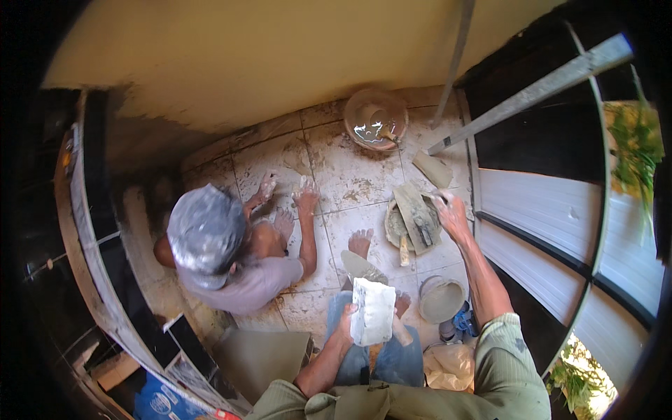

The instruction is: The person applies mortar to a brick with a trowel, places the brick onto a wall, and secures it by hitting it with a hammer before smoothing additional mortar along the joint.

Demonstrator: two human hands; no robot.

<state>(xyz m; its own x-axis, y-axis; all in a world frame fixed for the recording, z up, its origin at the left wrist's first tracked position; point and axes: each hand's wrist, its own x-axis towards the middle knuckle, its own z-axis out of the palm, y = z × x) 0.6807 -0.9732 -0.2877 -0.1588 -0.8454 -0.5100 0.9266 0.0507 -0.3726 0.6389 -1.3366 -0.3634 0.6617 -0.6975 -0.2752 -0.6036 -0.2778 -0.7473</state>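
My left hand [346, 320] grips a white-coated rectangular slab [372, 311] above my lap. Partly behind the slab lies a trowel [364, 264], its wooden handle poking out to the right. My right hand [446, 206] is stretched out to the right with fingers apart, beside a grey mortar-stained board [413, 213] that rests across a round pan [396, 227] with tools on it. A bucket of grey paste [439, 297] stands below that pan.
A co-worker [210, 252] in a cap crouches left, hands near the tiled floor [350, 182]. A tub of water [376, 119] stands by the wall [245, 63]. Metal bars [532, 91] slant at right. A grey tile [259, 350] lies lower left; black-tiled edges [105, 182] flank me.
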